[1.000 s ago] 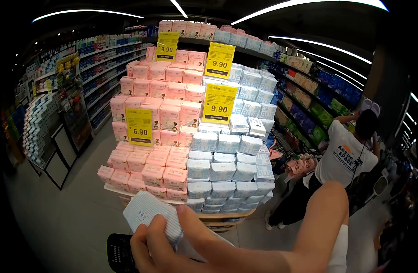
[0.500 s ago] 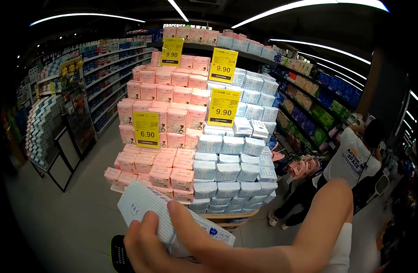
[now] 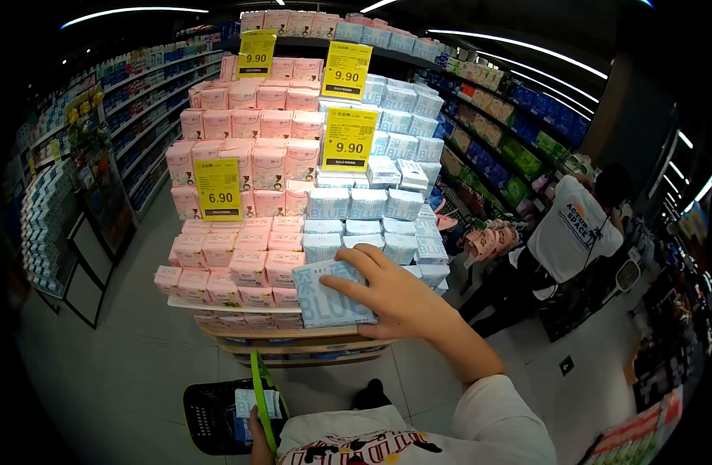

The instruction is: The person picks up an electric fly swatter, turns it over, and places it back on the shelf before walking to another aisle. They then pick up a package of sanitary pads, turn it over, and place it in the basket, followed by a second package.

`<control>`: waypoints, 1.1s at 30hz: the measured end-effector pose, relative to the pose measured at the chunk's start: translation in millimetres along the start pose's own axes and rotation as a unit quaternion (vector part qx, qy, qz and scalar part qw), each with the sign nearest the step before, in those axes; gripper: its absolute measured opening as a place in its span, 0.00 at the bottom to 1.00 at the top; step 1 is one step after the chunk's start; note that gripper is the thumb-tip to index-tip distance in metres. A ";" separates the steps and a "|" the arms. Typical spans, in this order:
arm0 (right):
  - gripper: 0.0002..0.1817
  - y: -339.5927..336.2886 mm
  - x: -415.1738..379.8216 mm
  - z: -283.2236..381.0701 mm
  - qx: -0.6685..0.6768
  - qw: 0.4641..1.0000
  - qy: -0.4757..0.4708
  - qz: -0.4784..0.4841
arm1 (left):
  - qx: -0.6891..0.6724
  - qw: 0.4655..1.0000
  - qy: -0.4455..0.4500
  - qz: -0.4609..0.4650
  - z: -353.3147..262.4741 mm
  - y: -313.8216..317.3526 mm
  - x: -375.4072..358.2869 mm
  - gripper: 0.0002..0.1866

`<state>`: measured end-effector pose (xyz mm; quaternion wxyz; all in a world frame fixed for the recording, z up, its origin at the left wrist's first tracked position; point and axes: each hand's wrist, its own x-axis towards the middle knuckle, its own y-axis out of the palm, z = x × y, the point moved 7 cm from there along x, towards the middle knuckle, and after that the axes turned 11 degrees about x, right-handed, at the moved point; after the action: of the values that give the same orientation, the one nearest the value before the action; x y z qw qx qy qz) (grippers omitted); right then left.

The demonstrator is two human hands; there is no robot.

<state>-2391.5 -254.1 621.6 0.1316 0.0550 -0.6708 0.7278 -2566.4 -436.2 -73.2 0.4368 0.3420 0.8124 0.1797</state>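
Note:
My right hand (image 3: 387, 294) reaches out from the right and grips a light blue tissue pack (image 3: 332, 298) marked "BLUE". Its thumb and fingers are at the pack's right side and top. The pack overlaps the lower front of the display, between stacked pink packs (image 3: 243, 267) and stacked blue packs (image 3: 348, 203). Low in the view, my left hand (image 3: 259, 440) is closed at the green handle (image 3: 259, 380) of a black shopping basket (image 3: 201, 422); its fingers are partly hidden. Light and dark blue packs (image 3: 255, 404) show inside the basket.
Yellow price signs (image 3: 349, 139) stand on the display, whose wooden base edge (image 3: 294, 341) is just below the held pack. A person in a white shirt (image 3: 577, 229) stands at the right. Shelves (image 3: 146, 97) line the left aisle; a white-and-green stack (image 3: 49, 225) stands there.
My right hand has moved away from me toward the display's lower front, turning the pack so its "BLUE" face shows. The view has tilted down, bringing the basket and left hand into sight.

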 end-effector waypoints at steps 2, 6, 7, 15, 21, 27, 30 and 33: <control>0.42 11.1 -12.9 -28.8 0.072 0.993 0.058 -0.073 | 0.003 1.000 0.012 0.001 -1.3 0.9 2.8 0.23; 0.43 30.6 -42.0 -73.3 0.189 0.955 0.151 -0.169 | 0.006 0.999 0.037 -0.006 -5.6 9.6 7.7 0.23; 0.44 30.1 -48.6 -75.1 0.184 0.950 0.144 -0.206 | 0.022 0.999 0.037 -0.019 -12.6 22.4 -9.2 0.23; 0.54 24.2 -99.3 -96.9 0.290 0.871 0.087 -0.387 | 0.078 0.982 0.145 -0.090 -44.2 63.3 -1.2 0.20; 0.50 16.9 -111.8 -107.0 0.352 0.834 0.076 -0.419 | -0.015 0.974 0.194 -0.118 -49.6 77.4 -3.3 0.24; 0.51 7.0 -118.0 -103.1 0.294 0.852 0.055 -0.430 | 0.009 0.970 0.204 -0.133 -41.8 74.1 -6.7 0.19; 0.52 8.6 -120.4 -102.0 0.341 0.826 0.065 -0.444 | 0.007 0.975 0.179 -0.129 -36.5 46.6 18.8 0.18; 0.51 8.9 -117.8 -98.5 0.365 0.817 0.064 -0.442 | 0.000 0.990 0.096 -0.104 -26.9 29.1 25.5 0.23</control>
<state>-2271.4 -170.9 573.6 0.4518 0.3426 -0.2499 0.7849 -2587.0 -397.4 -56.1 0.3729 0.2369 0.8817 0.1658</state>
